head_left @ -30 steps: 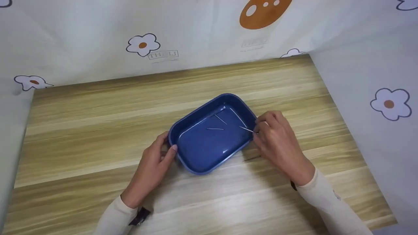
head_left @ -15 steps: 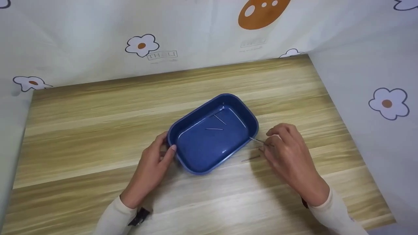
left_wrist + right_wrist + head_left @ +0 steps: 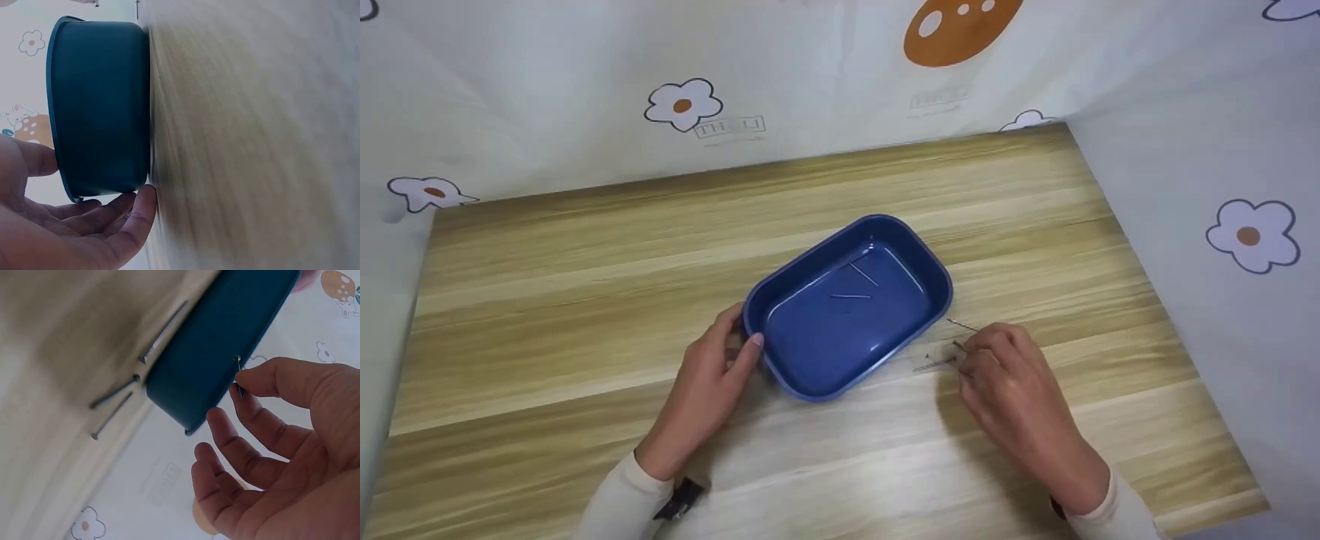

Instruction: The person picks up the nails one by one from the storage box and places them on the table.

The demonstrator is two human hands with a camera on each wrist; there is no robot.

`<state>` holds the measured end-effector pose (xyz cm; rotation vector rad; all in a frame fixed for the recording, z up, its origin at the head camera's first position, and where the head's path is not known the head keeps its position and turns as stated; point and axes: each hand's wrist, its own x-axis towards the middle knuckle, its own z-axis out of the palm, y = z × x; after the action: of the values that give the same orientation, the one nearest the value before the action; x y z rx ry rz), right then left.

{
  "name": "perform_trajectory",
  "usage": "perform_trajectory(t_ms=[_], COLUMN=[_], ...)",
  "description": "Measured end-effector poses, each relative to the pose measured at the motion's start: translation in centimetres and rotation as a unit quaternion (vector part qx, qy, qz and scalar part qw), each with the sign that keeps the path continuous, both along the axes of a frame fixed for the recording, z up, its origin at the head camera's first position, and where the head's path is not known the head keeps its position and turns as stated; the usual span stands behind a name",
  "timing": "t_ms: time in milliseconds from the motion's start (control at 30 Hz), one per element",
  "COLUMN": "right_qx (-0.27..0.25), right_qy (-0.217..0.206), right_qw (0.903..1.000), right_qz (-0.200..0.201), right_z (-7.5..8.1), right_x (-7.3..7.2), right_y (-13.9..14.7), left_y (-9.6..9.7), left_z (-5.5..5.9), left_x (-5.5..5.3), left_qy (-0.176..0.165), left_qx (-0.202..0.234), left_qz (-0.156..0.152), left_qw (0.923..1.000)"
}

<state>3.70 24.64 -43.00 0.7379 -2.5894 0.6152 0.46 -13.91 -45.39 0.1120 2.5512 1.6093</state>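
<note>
My left hand holds the left end of a blue rectangular plastic box, thumb at the rim and fingers against the outer wall. In the left wrist view the fingertips reach down to the box's base. Two thin nails lie inside on its floor. Beyond the box's right end, my right hand pinches a nail between thumb and forefinger, the other fingers loosely bent. Below that hand, several loose nails lie on the tabletop close to the box.
The wood-grain tabletop spreads around the box on all sides. A pale sheet with printed flowers rises along its back edge, and more of this sheet stands on the right.
My right hand has drawn back from over the box's right end toward the loose nails, still pinching a nail. The left hand and the box have stayed put.
</note>
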Motion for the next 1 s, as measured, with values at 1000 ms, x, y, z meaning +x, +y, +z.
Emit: perform_trajectory(t_ms=[1000], right_qx=[0.060], right_qy=[-0.054], right_qw=[0.9961], right_qz=[0.036], right_z=[-2.5], right_x=[0.8], right_y=[-0.1], left_y=[0.0], left_z=[0.0], left_x=[0.0], left_qy=[0.013], left_qx=[0.002], left_qz=[-0.003], left_qw=[0.9999])
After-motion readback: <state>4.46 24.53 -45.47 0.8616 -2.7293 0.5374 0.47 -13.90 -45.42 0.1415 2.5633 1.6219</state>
